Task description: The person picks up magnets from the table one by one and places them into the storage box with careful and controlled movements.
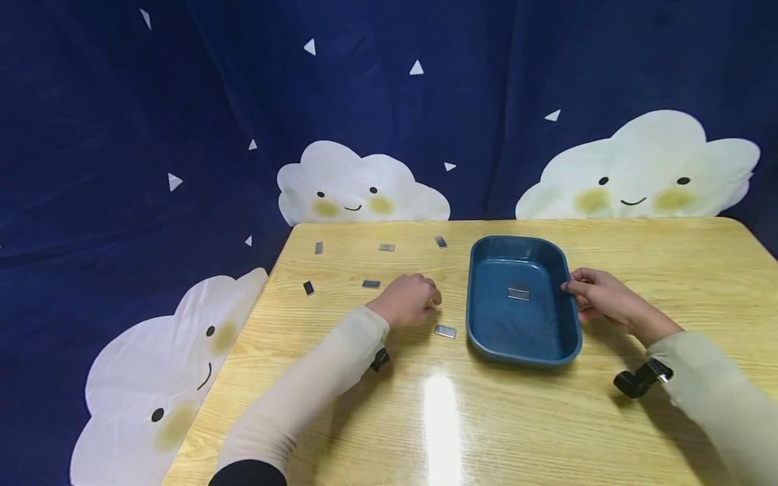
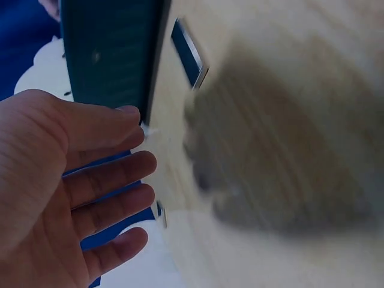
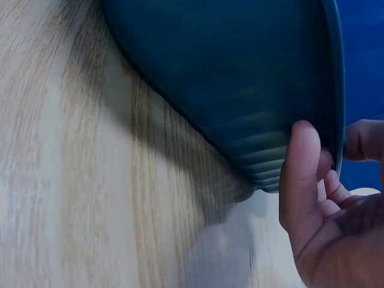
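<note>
My left hand (image 1: 408, 301) hovers over the wooden table with loosely bent fingers and nothing between them. Just to its right lies a small flat silvery rectangle (image 1: 446, 331), which the left wrist view shows as a dark-faced block (image 2: 189, 54) with a shiny edge. My right hand (image 1: 602, 297) pinches the right rim of a dark blue plastic tub (image 1: 523, 344), with fingers on both sides of the wall in the right wrist view. Inside the tub, on its floor, is a grey rectangular piece (image 1: 519, 291) with a line across it.
More small rectangles are spread over the left of the table: a dark one (image 1: 308, 288), a grey one (image 1: 371, 284) beside my left wrist, and several along the back, such as one piece (image 1: 386, 248). A navy cloud-print curtain (image 1: 389, 101) hangs behind the table.
</note>
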A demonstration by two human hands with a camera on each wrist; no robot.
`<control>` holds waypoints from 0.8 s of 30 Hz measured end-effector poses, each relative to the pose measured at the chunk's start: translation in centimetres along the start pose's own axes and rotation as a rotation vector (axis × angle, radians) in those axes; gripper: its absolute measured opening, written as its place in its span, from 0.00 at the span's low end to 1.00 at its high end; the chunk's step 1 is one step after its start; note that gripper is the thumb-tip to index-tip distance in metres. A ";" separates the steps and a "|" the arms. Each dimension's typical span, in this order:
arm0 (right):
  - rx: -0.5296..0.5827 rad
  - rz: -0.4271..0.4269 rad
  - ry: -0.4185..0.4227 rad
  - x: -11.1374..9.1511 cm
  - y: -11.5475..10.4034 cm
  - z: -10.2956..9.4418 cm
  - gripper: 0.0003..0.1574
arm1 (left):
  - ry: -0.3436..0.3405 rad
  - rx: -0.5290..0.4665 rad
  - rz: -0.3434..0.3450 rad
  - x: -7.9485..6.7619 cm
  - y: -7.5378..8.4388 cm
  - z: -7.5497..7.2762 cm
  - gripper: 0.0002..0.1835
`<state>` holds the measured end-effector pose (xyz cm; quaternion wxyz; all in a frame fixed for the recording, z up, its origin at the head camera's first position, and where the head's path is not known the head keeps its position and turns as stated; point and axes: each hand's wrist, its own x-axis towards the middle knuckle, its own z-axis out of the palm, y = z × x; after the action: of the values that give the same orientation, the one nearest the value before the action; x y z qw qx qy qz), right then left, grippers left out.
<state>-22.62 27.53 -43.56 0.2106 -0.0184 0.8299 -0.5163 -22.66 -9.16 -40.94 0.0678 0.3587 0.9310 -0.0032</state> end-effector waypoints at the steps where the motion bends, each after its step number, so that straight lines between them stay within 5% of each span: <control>1: 0.002 0.000 0.002 0.0 0.1 0.0 0.16 | 0.006 0.000 0.009 0.0 0.2 0.2 0.12; 11: 0.008 -0.002 0.009 0.1 0.5 -0.1 0.17 | -0.025 0.027 0.027 -0.1 1.5 1.6 0.09; 24: 0.019 0.004 0.000 0.0 0.3 -0.1 0.17 | 0.030 0.090 0.049 0.2 1.8 2.2 0.05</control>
<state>-22.56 27.79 -43.81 0.2119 -0.0147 0.8250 -0.5238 -21.34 -7.77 -43.10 0.0380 0.3839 0.9218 -0.0381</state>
